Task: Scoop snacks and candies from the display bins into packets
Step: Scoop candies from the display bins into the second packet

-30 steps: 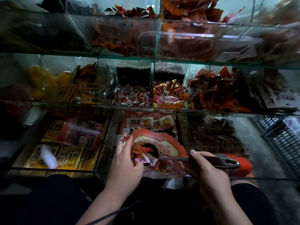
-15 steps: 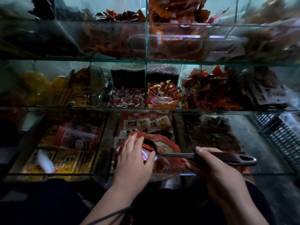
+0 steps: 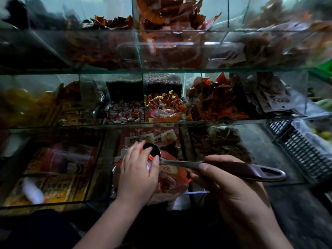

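The left hand (image 3: pixel 136 175) lies palm-down on a clear-and-red packet (image 3: pixel 172 178), fingers bent over its upper edge and thumb pressed on the film, so it has hold of the packet's top. The right hand (image 3: pixel 231 191) is closed around the dark handle of a scoop (image 3: pixel 242 170), thumb laid flat along the top of the handle. The scoop runs level from the right hand across to the left hand, and its round dark bowl (image 3: pixel 152 150) sits at the left hand's fingertips, over the packet's mouth. Small orange-red pieces (image 3: pixel 150 157) show at the rim of the bowl, just beside the left thumb.

The packet rests against the front glass edge of the bin (image 3: pixel 195 192) between the two hands, with wrapped sweets showing through its film.

Beyond the left hand's fingers lie red printed packs (image 3: pixel 143 139). Left of the left hand is a bin of yellow and red packs (image 3: pixel 53 177); beyond the right hand is a bin of dark brown dried snacks (image 3: pixel 219 142). One shelf up, beyond both hands, are red-and-white wrapped candies (image 3: pixel 125 114) and gold-and-red wrapped candies (image 3: pixel 163 103). Far to the right of the right hand stands a black crate (image 3: pixel 303 151).
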The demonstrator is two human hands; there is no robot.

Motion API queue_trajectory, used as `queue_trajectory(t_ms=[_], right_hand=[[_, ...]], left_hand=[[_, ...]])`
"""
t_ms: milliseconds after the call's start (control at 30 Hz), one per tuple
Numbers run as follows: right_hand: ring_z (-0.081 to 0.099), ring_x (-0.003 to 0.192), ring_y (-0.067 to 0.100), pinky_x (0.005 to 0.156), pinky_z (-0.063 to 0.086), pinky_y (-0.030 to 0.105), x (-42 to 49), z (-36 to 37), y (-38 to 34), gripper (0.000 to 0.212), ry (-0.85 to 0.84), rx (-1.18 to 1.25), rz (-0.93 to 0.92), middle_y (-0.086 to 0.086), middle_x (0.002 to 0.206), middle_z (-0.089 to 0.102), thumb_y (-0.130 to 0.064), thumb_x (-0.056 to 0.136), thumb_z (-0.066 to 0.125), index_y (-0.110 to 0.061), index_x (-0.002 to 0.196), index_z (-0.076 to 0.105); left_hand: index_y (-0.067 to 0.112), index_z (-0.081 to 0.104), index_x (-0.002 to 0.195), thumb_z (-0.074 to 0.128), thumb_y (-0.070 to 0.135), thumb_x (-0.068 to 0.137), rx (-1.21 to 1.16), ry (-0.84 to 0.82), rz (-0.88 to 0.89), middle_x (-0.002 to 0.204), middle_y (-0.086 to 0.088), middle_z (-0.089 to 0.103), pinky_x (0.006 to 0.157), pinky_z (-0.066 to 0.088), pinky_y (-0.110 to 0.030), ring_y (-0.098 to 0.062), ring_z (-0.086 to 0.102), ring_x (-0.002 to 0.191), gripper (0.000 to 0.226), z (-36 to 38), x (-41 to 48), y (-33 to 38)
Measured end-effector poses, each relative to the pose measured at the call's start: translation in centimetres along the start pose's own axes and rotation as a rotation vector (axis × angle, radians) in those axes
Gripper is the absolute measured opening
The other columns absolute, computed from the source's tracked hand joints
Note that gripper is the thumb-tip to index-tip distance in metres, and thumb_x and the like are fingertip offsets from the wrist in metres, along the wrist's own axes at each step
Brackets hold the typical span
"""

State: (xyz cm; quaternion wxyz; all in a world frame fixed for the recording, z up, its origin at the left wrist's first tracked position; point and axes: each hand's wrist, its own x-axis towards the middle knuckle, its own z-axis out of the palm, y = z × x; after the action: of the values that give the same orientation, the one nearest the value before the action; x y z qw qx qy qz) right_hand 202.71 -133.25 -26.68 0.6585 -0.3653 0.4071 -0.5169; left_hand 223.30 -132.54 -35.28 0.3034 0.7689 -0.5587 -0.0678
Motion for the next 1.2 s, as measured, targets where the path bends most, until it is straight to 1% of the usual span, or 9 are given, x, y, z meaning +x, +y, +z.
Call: queue_trajectory(t_ms=[200, 433, 533, 600, 667, 733, 867, 933, 1200], right_hand=[[0.078, 0.079, 0.037, 0.066, 0.064, 0.033, 1.5, 1.7, -2.5, 0.020, 0.072, 0.193, -0.046, 0.020, 0.081, 0.076, -0.010, 0.058, 0.077, -0.010, 0.078, 0.073], [0.077, 0.075, 0.011, 0.074, 0.064, 0.031, 8.0, 3.8, -2.6, 0.015, 0.234, 0.354, -0.119, -0.006, 0.064, 0.075, -0.020, 0.095, 0.069, -0.007, 0.088, 0.068], [0.078, 0.079, 0.011, 0.073, 0.062, 0.030, 12.1, 4.4, -1.5, 0.013, 0.274, 0.118, -0.232, -0.007, 0.072, 0.077, -0.021, 0.092, 0.072, -0.021, 0.079, 0.072], [0.077, 0.085, 0.012, 0.078, 0.062, 0.034, 14.5, 4.5, -0.9, 0.009, 0.215, -0.236, -0.316, -0.008, 0.082, 0.078, -0.030, 0.089, 0.074, -0.028, 0.080, 0.074], [0.073, 0.085, 0.001, 0.079, 0.059, 0.022, 16.2, 4.3, -0.4, 0.007, 0.086, -0.546, -0.460, -0.014, 0.082, 0.075, -0.030, 0.090, 0.073, -0.031, 0.083, 0.073], [0.069, 0.085, -0.004, 0.075, 0.053, 0.012, 16.9, 4.3, -0.3, 0.004, -0.069, -0.803, -0.655, -0.017, 0.083, 0.072, -0.022, 0.091, 0.073, -0.026, 0.090, 0.073], [0.067, 0.098, 0.018, 0.085, 0.055, 0.038, 16.6, 3.7, -0.4, 0.016, -0.335, -1.175, -0.930, 0.002, 0.103, 0.070, -0.009, 0.088, 0.071, -0.011, 0.104, 0.070], [0.068, 0.099, 0.014, 0.087, 0.056, 0.035, 15.2, 3.5, -0.7, 0.015, -0.339, -1.051, -0.995, 0.000, 0.105, 0.070, -0.006, 0.089, 0.072, -0.009, 0.104, 0.070], [0.073, 0.089, 0.005, 0.080, 0.056, 0.019, 5.5, 3.2, -0.7, 0.007, -0.235, -0.669, -1.009, -0.015, 0.099, 0.073, -0.027, 0.093, 0.075, -0.021, 0.096, 0.074]], left_hand=[[0.015, 0.064, 0.130, 0.045, 0.044, 0.095, -0.040, 0.089, 0.236, 0.141, -0.002, 0.055, 0.115, 0.034, -0.044, -0.020, 0.042, 0.137, 0.049, -2.4, 6.7, 2.6], [0.020, 0.041, 0.152, 0.050, 0.049, 0.101, -0.110, -0.099, 0.170, 0.165, 0.004, 0.024, 0.122, 0.015, -0.036, -0.017, 0.014, 0.153, 0.060, -1.7, 16.0, 5.3], [0.025, 0.041, 0.150, 0.053, 0.048, 0.100, -0.334, -0.058, -0.036, 0.154, 0.001, 0.042, 0.106, 0.034, -0.025, -0.018, 0.042, 0.138, 0.056, -1.8, 16.7, 4.6], [0.026, 0.046, 0.145, 0.059, 0.040, 0.099, -0.442, -0.047, -0.112, 0.124, 0.006, 0.060, 0.077, 0.040, -0.010, -0.007, 0.058, 0.102, 0.050, -1.6, 15.8, 3.7], [0.025, 0.053, 0.139, 0.062, 0.032, 0.098, -0.487, -0.057, -0.095, 0.100, 0.016, 0.059, 0.061, 0.038, 0.002, 0.001, 0.057, 0.085, 0.042, -1.3, 14.7, 2.7], [0.027, 0.057, 0.134, 0.062, 0.029, 0.098, -0.516, -0.067, -0.072, 0.106, 0.016, 0.062, 0.070, 0.046, -0.005, -0.002, 0.061, 0.094, 0.037, -1.1, 13.9, 2.0], [0.025, 0.053, 0.140, 0.065, 0.028, 0.097, -0.595, -0.066, -0.105, 0.122, 0.010, 0.062, 0.080, 0.053, -0.015, 0.004, 0.061, 0.096, 0.045, -1.1, 13.2, 2.1], [0.024, 0.051, 0.142, 0.065, 0.028, 0.096, -0.609, -0.066, -0.128, 0.129, 0.006, 0.061, 0.088, 0.055, -0.025, -0.007, 0.062, 0.105, 0.049, -1.3, 13.2, 2.2], [0.028, 0.037, 0.153, 0.062, 0.030, 0.097, -0.548, -0.026, -0.026, 0.152, 0.007, 0.043, 0.094, 0.031, -0.004, -0.002, 0.044, 0.126, 0.061, -2.1, 11.2, 2.7]])
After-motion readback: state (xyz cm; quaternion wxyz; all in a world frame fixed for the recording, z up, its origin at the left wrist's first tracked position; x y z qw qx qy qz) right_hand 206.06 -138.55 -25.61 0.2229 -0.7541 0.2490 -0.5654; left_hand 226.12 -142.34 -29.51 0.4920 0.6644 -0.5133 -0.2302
